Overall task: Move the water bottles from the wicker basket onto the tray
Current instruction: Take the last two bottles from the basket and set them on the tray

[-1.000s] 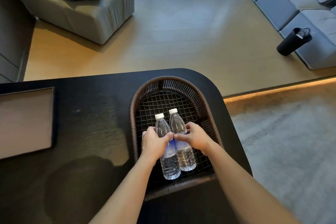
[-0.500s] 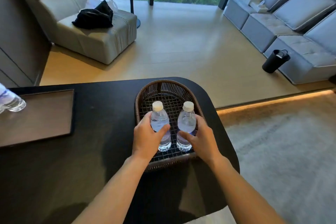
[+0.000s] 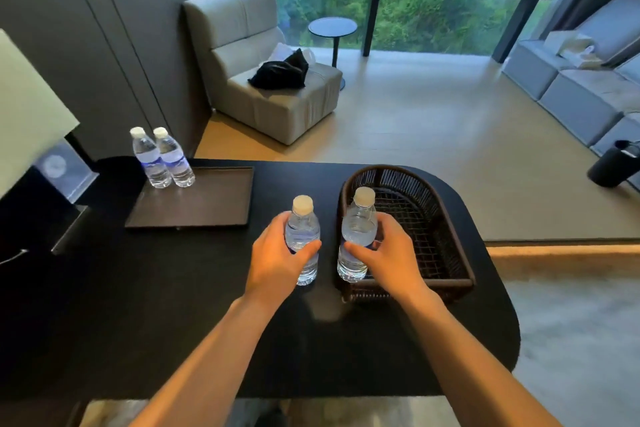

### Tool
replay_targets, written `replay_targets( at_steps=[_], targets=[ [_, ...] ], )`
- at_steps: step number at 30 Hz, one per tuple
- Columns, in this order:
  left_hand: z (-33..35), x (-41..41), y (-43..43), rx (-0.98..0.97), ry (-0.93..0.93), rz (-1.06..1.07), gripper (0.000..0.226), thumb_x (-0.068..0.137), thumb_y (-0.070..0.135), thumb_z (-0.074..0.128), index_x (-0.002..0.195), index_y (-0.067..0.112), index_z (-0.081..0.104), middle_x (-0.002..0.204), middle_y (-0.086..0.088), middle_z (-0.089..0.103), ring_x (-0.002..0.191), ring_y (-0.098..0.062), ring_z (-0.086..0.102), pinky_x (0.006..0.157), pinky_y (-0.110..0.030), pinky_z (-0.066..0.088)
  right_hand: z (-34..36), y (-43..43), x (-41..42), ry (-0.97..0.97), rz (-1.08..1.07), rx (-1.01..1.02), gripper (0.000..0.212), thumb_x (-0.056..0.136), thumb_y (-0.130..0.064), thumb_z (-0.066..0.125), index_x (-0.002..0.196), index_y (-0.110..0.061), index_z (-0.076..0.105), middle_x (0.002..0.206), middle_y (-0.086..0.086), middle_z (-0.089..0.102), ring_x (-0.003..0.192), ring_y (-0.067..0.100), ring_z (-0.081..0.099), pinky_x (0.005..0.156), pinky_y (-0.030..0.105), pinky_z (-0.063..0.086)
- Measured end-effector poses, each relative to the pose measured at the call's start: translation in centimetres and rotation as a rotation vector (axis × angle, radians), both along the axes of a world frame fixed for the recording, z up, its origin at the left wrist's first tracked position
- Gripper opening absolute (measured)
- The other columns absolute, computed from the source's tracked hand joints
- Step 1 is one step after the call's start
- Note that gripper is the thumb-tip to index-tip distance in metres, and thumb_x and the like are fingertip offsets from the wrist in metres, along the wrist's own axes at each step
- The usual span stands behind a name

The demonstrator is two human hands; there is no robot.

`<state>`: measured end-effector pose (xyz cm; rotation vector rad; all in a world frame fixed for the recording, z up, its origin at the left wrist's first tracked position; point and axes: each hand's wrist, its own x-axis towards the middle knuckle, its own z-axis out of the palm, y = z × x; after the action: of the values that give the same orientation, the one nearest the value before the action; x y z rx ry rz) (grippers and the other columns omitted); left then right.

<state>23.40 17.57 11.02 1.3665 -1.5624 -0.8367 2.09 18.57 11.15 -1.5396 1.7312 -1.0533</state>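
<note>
A: What changed in the last second?

B: Both bottles have come up out of the wicker basket (image 3: pixel 446 218). The left hand (image 3: pixel 277 260) grips one water bottle (image 3: pixel 303 236) over bare desk (image 3: pixel 138 305); the right hand (image 3: pixel 384 253) grips another (image 3: pixel 358 229) at the basket's left rim.

A: Count?

B: Four bottles: two carried, two standing (image 3: pixel 161 158) at the tray's (image 3: pixel 207 204) far-left corner. Basket looks empty.

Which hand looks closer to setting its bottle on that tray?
The left hand: its bottle is already outside the basket, nearer the tray. The right hand trails.
</note>
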Motion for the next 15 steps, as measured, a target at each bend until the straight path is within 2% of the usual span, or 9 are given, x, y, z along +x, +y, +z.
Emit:
replay_targets(
  at_steps=[4, 7, 11, 15],
  targets=[
    [-0.3, 5.7, -0.1, 0.041, -0.014, 0.093, 0.056, 0.079, 0.027, 0.086, 0.122, 0.036, 0.052, 0.111, 0.016, 0.065, 0.101, 0.002, 0.064, 0.080, -0.002, 0.046, -0.3, -1.7, 5.9, -0.004, 0.105, 0.018, 0.062, 0.080, -0.025, 0.089, 0.132, -0.025, 0.057, 0.127, -0.005, 0.066, 0.118, 0.013, 0.064, 0.101, 0.035, 0.056],
    [-0.8, 10.5, -1.1, 0.053, -0.036, 0.166, 0.055, 0.079, 0.026, 0.086, 0.123, 0.033, 0.054, 0.113, 0.011, 0.066, 0.101, -0.002, 0.064, 0.085, -0.012, 0.046, -0.7, -3.8, 10.8, 0.012, 0.166, 0.041, 0.062, 0.080, -0.027, 0.089, 0.133, -0.023, 0.057, 0.130, -0.003, 0.066, 0.119, 0.015, 0.065, 0.103, 0.039, 0.057],
    [-2.1, 16.9, -3.6, 0.031, -0.116, 0.248, 0.061, 0.078, 0.027, 0.086, 0.131, 0.021, 0.057, 0.120, 0.003, 0.068, 0.110, -0.010, 0.065, 0.091, -0.023, 0.051, -1.3, -7.4, 17.7, 0.000, 0.195, 0.096, 0.063, 0.079, -0.026, 0.089, 0.132, -0.025, 0.056, 0.131, -0.003, 0.067, 0.118, 0.016, 0.065, 0.101, 0.036, 0.055],
    [-2.7, 23.0, -8.1, 0.119, -0.093, 0.271, 0.060, 0.079, 0.029, 0.085, 0.131, 0.027, 0.056, 0.120, 0.011, 0.066, 0.111, -0.008, 0.062, 0.095, -0.030, 0.052, -2.5, -11.7, 24.0, 0.019, 0.213, 0.117, 0.063, 0.078, -0.029, 0.090, 0.131, -0.027, 0.056, 0.126, -0.005, 0.068, 0.113, 0.015, 0.066, 0.098, 0.035, 0.058]
  ],
)
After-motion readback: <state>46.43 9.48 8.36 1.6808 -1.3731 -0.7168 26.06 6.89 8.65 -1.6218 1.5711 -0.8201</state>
